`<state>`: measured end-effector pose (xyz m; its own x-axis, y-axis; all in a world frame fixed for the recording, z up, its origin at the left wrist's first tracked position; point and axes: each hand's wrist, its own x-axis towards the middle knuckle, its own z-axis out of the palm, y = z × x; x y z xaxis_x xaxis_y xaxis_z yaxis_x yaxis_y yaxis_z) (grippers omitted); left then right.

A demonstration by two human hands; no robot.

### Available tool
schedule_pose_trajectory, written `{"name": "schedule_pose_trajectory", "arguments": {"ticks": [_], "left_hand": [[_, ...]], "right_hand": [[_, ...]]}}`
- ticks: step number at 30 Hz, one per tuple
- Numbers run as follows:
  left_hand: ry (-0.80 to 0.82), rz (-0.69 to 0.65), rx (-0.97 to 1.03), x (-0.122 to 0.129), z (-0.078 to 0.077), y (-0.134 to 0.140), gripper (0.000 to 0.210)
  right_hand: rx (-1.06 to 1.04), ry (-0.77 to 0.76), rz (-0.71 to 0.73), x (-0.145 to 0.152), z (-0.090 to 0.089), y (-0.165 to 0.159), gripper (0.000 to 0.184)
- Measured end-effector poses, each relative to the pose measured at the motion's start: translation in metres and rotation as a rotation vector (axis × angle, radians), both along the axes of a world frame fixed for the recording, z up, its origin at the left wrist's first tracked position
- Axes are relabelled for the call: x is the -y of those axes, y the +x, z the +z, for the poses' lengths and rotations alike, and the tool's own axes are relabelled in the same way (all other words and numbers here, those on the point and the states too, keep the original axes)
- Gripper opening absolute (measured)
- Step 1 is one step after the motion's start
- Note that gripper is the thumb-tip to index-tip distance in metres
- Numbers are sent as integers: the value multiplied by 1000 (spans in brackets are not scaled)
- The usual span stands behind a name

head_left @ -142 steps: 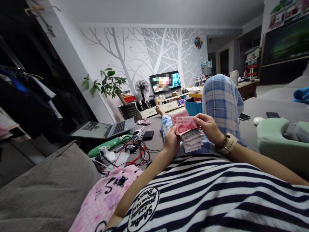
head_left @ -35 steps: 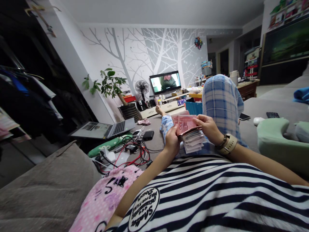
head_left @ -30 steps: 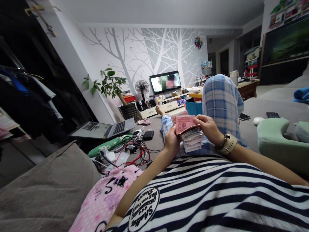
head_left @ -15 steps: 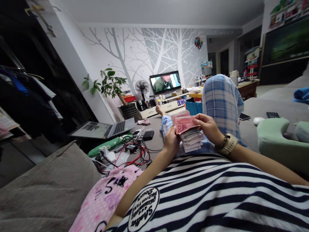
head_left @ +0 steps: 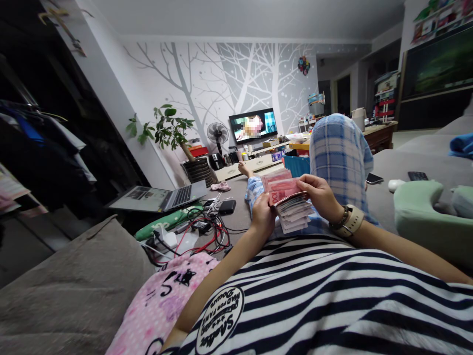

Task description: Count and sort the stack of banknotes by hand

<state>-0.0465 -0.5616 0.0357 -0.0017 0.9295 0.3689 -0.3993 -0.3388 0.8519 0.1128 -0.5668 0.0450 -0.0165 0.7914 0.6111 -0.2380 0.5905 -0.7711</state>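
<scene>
A thick stack of red banknotes (head_left: 293, 212) is folded over in front of my lap, its loose ends fanning down and others showing behind. My left hand (head_left: 263, 213) grips the stack by its left side, thumb on the front note. At the upper right edge, my right hand (head_left: 318, 193) pinches a banknote between thumb and fingers. A pale watch (head_left: 353, 221) and a dark bracelet are on the right wrist. Behind the notes are my legs in blue plaid trousers (head_left: 338, 158), one knee raised.
To the left, an open laptop (head_left: 162, 197) lies near tangled cables (head_left: 210, 231) and a black box (head_left: 227, 207). A green cushion (head_left: 417, 212), a phone (head_left: 374, 178) and a remote (head_left: 417, 176) lie at right. A television (head_left: 253, 125) stands at the far wall.
The picture on the television has changed. My right fingers have shifted very slightly at the notes' upper edge; both hands keep their hold.
</scene>
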Motion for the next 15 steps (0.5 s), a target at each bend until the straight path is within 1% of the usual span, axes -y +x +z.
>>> {"name": "schedule_pose_trajectory", "arguments": {"ticks": [4,6,9,12,15], "left_hand": [[15,-21,-4,-5,-3,0,11],[-6,-56,53,-9,-4,1,11],[-50,-119,150,-13,-4,3,17],[-72,-138,172,-15,-5,4,19],[-73,-164,166,-13,-5,3,26]], "right_hand": [[-3,30,4,-2,-2,1,46],[1,46,24,-3,-4,2,48],[26,24,37,-5,-5,3,50],[43,-8,-23,-6,-4,2,49],[4,-45,-78,-9,-2,1,51]]}}
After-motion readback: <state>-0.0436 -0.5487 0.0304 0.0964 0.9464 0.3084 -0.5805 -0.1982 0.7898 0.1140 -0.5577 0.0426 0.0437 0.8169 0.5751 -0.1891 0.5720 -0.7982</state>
